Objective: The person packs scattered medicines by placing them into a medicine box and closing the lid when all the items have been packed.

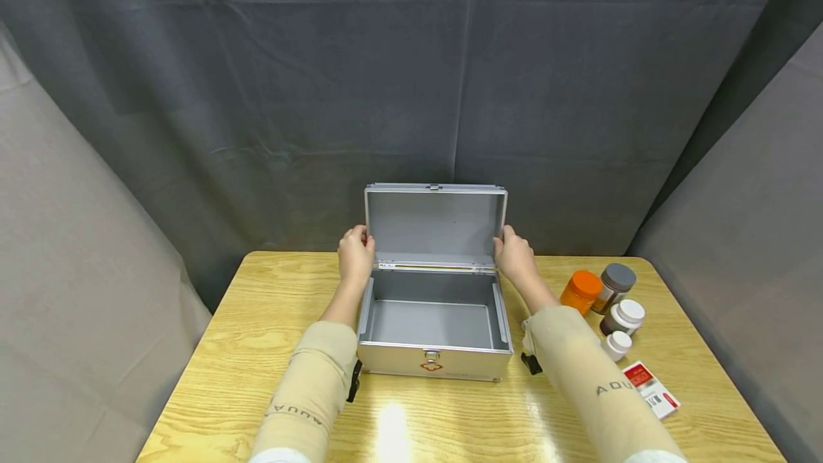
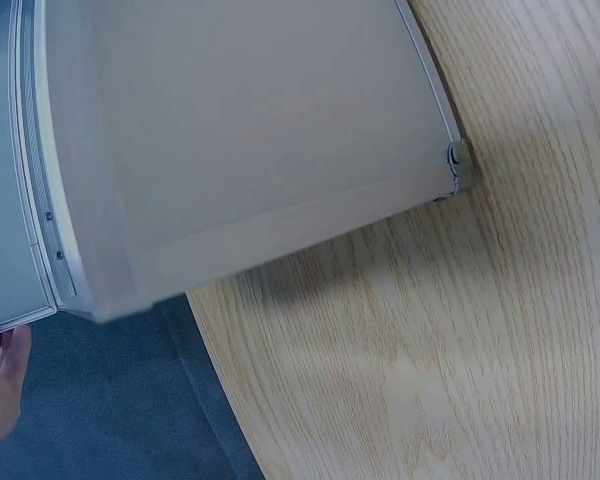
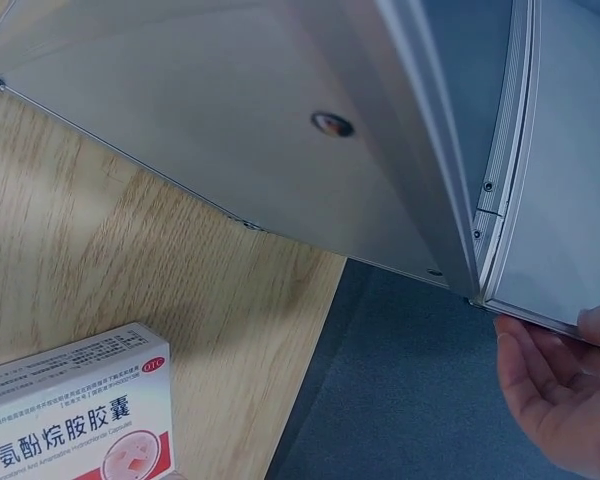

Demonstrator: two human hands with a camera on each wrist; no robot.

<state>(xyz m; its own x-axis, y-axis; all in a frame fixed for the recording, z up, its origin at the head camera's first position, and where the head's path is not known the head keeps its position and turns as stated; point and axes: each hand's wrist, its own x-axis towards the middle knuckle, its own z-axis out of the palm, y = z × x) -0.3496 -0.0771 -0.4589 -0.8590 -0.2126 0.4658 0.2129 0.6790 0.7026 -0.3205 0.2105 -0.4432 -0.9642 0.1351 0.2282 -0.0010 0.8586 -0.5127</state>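
Silver-trimmed rectangular metal case (image 1: 437, 284), head view: on the yellow wood-grain table (image 1: 302, 284), about mid-width, toward the far edge. Beige front wall with metal latch (image 1: 432, 355) and orange-red emblem (image 1: 431, 366); grey inside. Flat grey lid (image 1: 436, 226) stands raised on its hinge at 12 o'clock of the body.
Left hand (image 1: 356, 254) at 10 o'clock of the body, fingers bent at the lid's side edge. Right hand (image 1: 516, 257) at 2 o'clock, bent fingers pinching the opposite edge. Beige sleeves (image 1: 302, 384) on both forearms.
At roughly 3 o'clock, well apart from the case: orange plastic jar (image 1: 581, 291), dark bottle with grey cap (image 1: 617, 283) just beside it, dark brown bottle with white cap (image 1: 622, 316), small white bottle (image 1: 617, 346). White-and-red carton (image 1: 657, 393) at 4 o'clock, partly behind the right sleeve. Dark grey curtain (image 1: 386, 77) at 12.

Left wrist (clock on the frame): case side wall at 11 to 12; left hand at 8, cut by the frame, curled fingers on the lid rim. Thumb hidden, can't tell its position.

Right wrist (same clock): right hand at 4, thumb over the lid rim, fingers curled underneath, only the rim's thickness between. Carton at 8, near the case, Chinese lettering and red OTC mark readable
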